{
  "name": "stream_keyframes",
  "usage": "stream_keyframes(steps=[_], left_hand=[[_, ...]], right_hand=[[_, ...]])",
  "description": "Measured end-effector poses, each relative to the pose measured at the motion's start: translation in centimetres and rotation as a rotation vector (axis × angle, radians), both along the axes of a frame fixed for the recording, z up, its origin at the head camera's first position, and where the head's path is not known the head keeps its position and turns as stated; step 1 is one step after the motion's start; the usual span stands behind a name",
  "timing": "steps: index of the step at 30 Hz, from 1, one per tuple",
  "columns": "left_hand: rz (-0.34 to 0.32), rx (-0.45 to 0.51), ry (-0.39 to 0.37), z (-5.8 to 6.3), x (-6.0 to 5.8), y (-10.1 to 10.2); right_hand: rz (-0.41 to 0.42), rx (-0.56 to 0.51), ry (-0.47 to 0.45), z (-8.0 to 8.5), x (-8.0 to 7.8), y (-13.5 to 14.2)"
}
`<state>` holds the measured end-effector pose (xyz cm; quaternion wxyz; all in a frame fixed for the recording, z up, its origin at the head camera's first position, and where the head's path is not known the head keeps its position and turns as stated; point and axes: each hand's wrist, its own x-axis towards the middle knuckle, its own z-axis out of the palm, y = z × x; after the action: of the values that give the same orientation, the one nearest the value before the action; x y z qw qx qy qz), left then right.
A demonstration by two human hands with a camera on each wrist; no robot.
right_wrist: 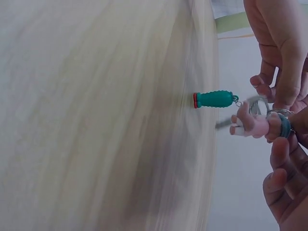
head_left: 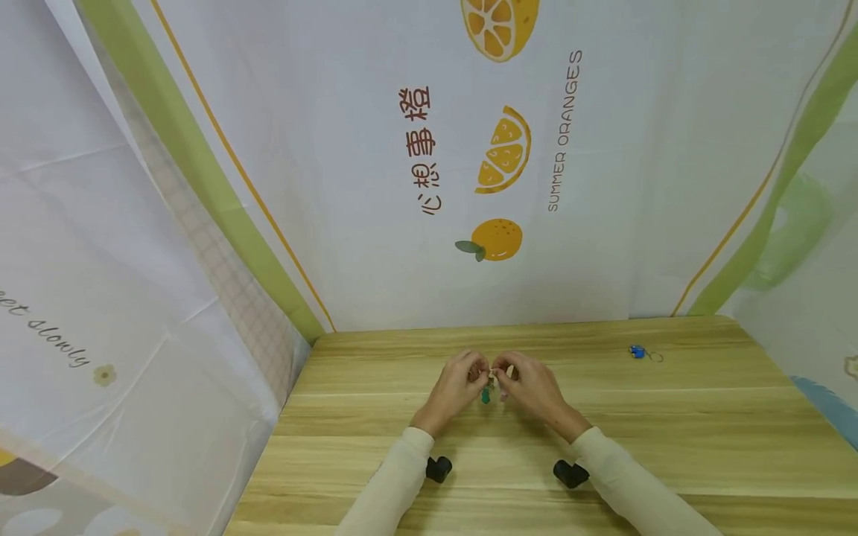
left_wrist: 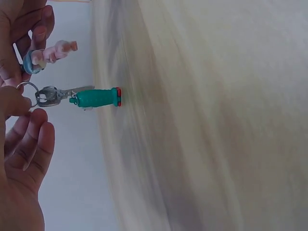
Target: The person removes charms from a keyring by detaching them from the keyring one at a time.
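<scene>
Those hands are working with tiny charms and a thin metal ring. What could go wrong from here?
The left hand pinches the thin metal ring, which might slip, dropping the green charm onto the table. The pink figure, hanging from the right hand, is close to the green charm, so the two could perhaps tangle.

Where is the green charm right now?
In the head view, the green charm hangs between the left hand and the right hand, left of the pink figurine.
</scene>
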<state>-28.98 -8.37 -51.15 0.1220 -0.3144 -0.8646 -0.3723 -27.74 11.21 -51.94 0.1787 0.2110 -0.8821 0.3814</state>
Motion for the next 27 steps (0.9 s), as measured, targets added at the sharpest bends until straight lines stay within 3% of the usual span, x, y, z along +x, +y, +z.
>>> stream_keyframes(steps=[10,17,27], left_hand=[[0.024,0.016,-0.068,0.1,0.16,0.21],[-0.045,0.031,-0.021,0.27,0.02,0.24],[0.0,0.044,0.031,0.23,0.1,0.27]], right_hand=[[-0.019,-0.01,-0.006,0.21,0.04,0.28],[0.008,-0.034,0.004,0.36,0.06,0.43],[0.026,-0.055,0.0,0.35,0.15,0.59]])
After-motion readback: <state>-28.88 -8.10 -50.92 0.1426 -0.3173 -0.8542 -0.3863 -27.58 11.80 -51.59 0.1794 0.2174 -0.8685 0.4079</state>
